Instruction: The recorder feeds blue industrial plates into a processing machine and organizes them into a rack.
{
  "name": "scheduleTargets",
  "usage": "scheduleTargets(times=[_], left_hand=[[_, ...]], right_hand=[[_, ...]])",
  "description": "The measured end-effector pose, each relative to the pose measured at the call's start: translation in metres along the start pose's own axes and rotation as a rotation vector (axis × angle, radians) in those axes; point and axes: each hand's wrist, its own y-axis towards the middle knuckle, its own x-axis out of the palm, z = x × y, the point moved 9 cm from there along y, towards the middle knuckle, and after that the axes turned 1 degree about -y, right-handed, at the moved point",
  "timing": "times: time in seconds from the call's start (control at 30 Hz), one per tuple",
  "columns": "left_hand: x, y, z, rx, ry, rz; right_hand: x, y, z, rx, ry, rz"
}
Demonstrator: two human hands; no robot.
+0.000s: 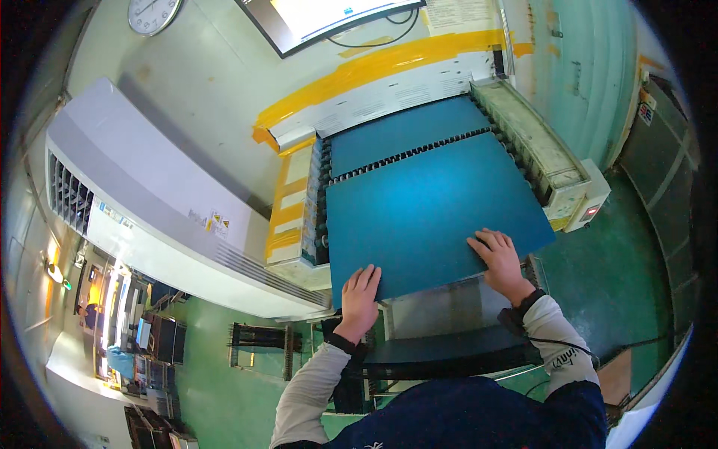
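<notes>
A large flat blue panel lies tilted in my view on the roller conveyor, its near end reaching past the rollers towards me. My left hand rests on its near left corner, fingers stretched forward on the top face. Further right along the near edge, my right hand lies on the panel with its fingers spread. What is under my palms is hidden. Ahead, a second blue panel sits on the conveyor, with a row of black rollers showing between the two.
Machine side rails flank the panels: a yellow-taped one left, a pale one right with a small control box. A white air conditioner stands left. Below my hands is a dark-edged rack; a small rack sits on the green floor.
</notes>
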Motion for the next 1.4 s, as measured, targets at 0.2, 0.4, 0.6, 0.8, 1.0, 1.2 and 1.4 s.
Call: scheduleTargets(times=[0.2, 0.4, 0.6, 0.8, 1.0, 1.2, 1.4], left_hand=[[0.004, 0.005, -0.006, -0.032, 0.005, -0.001], [-0.002, 0.013, -0.002, -0.045, -0.027, -0.008], [0.002, 0.018, -0.007, -0.042, -0.018, -0.010], [0.003, 0.022, -0.010, -0.026, -0.004, -0.002], [0.007, 0.027, -0.013, -0.043, -0.015, -0.006], [0.006, 0.026, -0.014, -0.049, -0.056, -0.013], [-0.014, -0.009, 0.009, 0.017, -0.125, 0.047]], right_hand=[[0.005, 0.004, 0.005, -0.007, -0.023, -0.046], [0.006, 0.007, 0.007, -0.002, -0.019, -0.037], [0.004, 0.014, 0.007, -0.004, -0.026, -0.020], [0.008, 0.016, 0.009, -0.003, -0.055, -0.023], [0.014, 0.018, 0.014, 0.007, -0.057, -0.003], [0.015, 0.024, 0.013, 0.010, -0.062, -0.010], [0.030, 0.031, 0.018, -0.009, -0.073, -0.026]])
